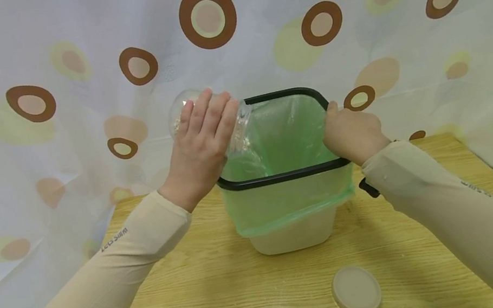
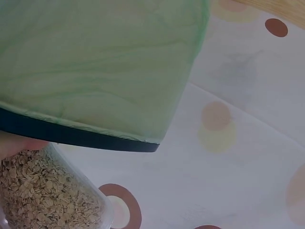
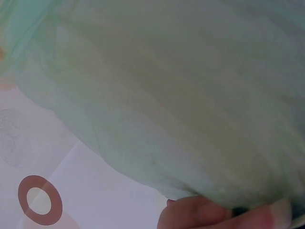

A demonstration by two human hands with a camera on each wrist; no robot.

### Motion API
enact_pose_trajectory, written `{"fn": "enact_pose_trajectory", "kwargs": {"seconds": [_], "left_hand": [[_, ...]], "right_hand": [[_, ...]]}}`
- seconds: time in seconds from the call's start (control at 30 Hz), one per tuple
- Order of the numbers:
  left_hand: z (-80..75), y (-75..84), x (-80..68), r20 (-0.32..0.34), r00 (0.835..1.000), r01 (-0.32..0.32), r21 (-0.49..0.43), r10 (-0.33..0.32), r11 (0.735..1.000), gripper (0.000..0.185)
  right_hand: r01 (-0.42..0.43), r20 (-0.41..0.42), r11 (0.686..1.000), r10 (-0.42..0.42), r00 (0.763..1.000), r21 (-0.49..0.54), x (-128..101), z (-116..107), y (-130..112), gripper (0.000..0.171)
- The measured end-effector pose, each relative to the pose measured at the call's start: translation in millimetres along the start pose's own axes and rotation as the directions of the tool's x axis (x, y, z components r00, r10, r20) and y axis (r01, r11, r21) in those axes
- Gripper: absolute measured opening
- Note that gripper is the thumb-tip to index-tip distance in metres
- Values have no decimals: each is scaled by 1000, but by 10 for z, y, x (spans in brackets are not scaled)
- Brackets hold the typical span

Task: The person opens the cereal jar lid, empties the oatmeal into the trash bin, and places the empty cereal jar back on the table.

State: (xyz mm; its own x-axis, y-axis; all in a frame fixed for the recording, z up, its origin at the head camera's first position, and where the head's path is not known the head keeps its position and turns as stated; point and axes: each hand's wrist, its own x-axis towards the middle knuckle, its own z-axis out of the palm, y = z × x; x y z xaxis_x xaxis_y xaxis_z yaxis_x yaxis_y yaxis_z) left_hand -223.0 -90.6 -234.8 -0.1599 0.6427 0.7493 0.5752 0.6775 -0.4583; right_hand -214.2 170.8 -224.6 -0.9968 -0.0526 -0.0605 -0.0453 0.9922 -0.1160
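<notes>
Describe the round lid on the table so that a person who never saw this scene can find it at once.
Start from the wooden table and the small bin lined with a green bag at its middle. In front of the bin, slightly right, lies the lid. It is the only flat, pale beige disc, lying alone, and no hand touches it.

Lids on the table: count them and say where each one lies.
1. The lid lies flat on the table, in front of the bin and a little to its right, apart from it. None other shows.
</notes>
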Motion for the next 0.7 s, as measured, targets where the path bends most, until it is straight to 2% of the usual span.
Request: {"fn": "enact_pose_trajectory", "kwargs": {"seconds": [0.7], "left_hand": [[-21, 32, 29, -13, 999, -29, 20, 29, 999, 49]], "right_hand": [[-9, 11, 1000, 9, 1000, -12, -5, -5, -8, 54]]}}
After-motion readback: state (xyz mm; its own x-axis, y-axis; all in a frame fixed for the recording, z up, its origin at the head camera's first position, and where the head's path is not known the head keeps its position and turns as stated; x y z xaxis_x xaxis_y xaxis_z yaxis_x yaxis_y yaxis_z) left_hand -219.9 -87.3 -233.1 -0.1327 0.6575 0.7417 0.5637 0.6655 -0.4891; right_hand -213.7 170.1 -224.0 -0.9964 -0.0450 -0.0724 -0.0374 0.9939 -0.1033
